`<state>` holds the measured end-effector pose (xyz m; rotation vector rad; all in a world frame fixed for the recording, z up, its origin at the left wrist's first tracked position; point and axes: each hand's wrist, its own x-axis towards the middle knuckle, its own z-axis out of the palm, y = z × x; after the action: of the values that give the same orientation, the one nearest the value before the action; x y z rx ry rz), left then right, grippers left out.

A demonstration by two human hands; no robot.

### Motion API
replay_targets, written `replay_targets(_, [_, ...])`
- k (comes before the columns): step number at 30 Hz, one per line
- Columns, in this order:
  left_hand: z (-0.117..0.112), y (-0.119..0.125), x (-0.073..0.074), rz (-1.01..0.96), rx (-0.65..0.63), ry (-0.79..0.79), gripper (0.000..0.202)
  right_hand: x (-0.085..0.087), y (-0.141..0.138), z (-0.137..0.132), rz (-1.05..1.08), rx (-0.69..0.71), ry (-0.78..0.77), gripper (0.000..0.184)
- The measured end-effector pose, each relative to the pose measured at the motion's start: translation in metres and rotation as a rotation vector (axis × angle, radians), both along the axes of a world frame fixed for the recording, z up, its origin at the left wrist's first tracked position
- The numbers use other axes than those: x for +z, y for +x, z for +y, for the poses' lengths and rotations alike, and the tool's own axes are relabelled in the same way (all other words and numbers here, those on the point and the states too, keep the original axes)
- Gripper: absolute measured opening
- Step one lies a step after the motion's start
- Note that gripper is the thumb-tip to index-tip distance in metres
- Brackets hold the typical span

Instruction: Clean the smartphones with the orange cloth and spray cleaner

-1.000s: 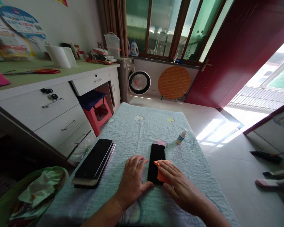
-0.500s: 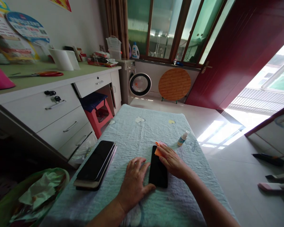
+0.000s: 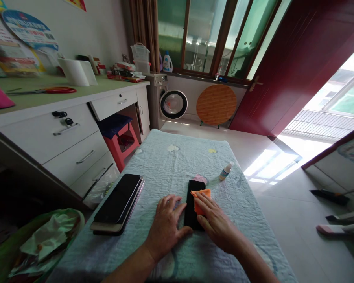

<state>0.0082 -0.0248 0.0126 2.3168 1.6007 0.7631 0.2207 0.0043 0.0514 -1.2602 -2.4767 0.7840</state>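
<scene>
Wipe the black phone at the frame's lower centre evenly, with the orange cloth held flat under the right hand; brace the phone with the left hand, relaxed, gripping nothing.

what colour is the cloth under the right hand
The cloth is bright orange, showing best in the head view.

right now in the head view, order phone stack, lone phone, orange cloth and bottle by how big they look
1. Phone stack
2. Lone phone
3. Orange cloth, partly hidden by the right hand
4. Bottle
</scene>
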Motion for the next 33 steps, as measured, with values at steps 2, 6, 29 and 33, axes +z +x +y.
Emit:
replay_targets(2, [0.000,0.000,-0.001,-0.004,-0.003,0.002,0.060,0.007,-0.001,-0.014,0.007,0.041,-0.044,0.055])
replay_targets(6, [-0.001,0.000,-0.002,-0.004,0.007,0.019,0.054,0.018,0.003,-0.040,0.025,0.124,-0.109,0.057])
replay_targets(29, [-0.002,0.003,-0.002,0.057,-0.015,0.125,0.058,-0.028,-0.015,0.048,0.125,-0.311,0.205,0.058])
replay_targets(33, [-0.002,0.004,-0.002,0.054,-0.026,0.133,0.057,-0.024,-0.018,0.035,0.134,-0.453,0.207,0.050])
